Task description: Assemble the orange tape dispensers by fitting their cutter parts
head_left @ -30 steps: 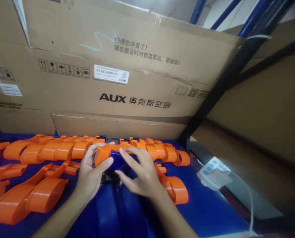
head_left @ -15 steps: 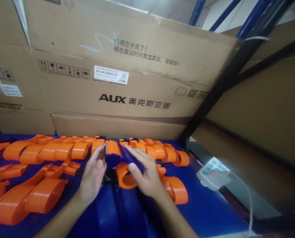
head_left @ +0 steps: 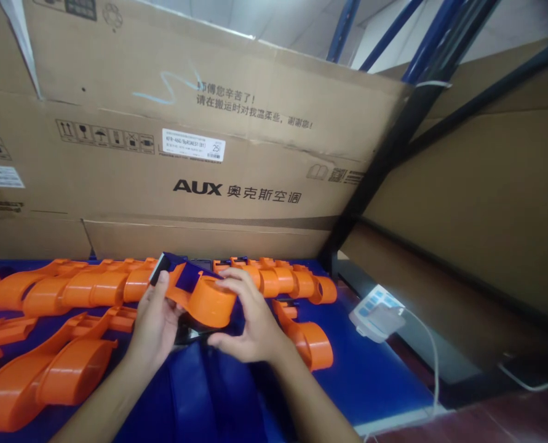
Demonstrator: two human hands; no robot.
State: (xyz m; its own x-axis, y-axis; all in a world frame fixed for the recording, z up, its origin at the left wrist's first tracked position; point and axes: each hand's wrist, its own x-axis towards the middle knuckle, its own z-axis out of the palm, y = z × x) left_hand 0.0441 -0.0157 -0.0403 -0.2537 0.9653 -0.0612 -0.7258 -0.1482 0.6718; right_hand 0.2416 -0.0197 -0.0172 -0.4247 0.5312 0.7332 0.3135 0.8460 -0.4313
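Observation:
An orange plastic tape dispenser (head_left: 211,303) with a dark blue strip (head_left: 187,277) across its arm is raised over the blue table, its round hub turned to the right. My left hand (head_left: 156,317) grips the arm end, thumb on the edge beside a pale strip. Around the hub curls my right hand (head_left: 250,320), fingers at its upper right side and thumb below it. Behind and under the dispenser, a black glossy object (head_left: 190,332) is partly hidden. To the right of my right hand lies another orange dispenser (head_left: 317,344).
Rows of orange dispensers (head_left: 77,292) lie on the blue table (head_left: 361,381). A large cardboard box (head_left: 117,184) stands behind. At the right are a white device (head_left: 377,314) with a cable and a dark rack post (head_left: 370,178).
The dispenser has turned so its hub now faces right. My right hand has shifted from the blue strip to the hub. The view has swung slightly right.

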